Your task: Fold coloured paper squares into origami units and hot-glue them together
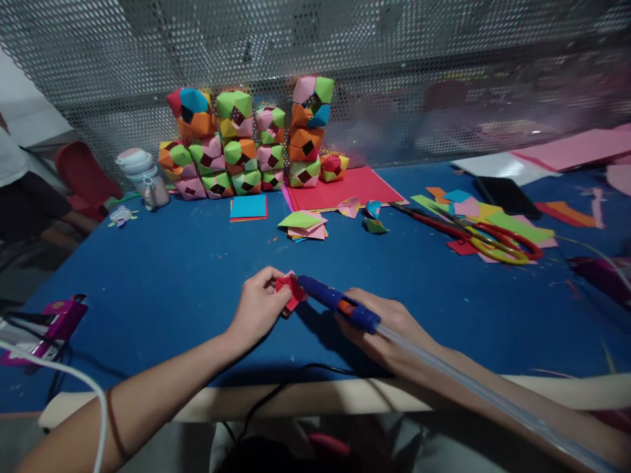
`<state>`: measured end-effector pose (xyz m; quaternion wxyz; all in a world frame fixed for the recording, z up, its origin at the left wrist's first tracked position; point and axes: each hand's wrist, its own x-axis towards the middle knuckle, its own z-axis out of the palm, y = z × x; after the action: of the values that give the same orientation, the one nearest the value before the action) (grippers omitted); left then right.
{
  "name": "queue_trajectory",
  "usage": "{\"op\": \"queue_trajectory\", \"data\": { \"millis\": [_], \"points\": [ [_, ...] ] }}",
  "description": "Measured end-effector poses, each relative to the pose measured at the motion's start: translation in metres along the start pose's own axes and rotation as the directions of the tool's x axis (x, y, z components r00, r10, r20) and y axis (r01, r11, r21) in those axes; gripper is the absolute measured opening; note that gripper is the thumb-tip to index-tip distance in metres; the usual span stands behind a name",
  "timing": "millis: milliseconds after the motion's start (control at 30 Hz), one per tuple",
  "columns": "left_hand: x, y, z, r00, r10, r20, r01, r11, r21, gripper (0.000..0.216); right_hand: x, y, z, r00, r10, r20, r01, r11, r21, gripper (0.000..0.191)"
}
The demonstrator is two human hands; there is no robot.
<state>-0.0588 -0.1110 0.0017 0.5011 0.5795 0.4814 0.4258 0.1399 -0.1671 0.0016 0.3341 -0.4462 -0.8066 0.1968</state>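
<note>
My left hand (261, 299) pinches a small folded red and pink paper piece (290, 289) just above the blue table. My right hand (382, 322) is wrapped round a blue hot glue gun (340, 302), whose nozzle points left and meets or nearly meets the paper's upper right edge. A long clear glue stick (444, 368) runs out of the gun's back toward the lower right. Beyond my hands lie a stack of green and pink paper pieces (305, 226), curled folded pieces (349, 207) and a blue-topped stack of paper squares (248, 207).
Stacked colourful folded-paper balls (241, 154) stand at the back before a perforated metal screen (394, 46). Scissors (473, 236) lie on paper scraps at right, near a black phone (507, 196). A bottle (142, 177) stands back left. Cables hang near the table's front edge (345, 397).
</note>
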Motion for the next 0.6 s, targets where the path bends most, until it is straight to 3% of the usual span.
{"op": "queue_trajectory", "data": {
  "millis": [600],
  "points": [
    [0.0015,-0.0061,-0.0017,0.999,0.019,0.037,-0.021,0.999,0.047,0.008,-0.001,0.0025,0.0012,1.0,-0.013,0.021,0.013,1.0,0.016,0.006]
  ]
}}
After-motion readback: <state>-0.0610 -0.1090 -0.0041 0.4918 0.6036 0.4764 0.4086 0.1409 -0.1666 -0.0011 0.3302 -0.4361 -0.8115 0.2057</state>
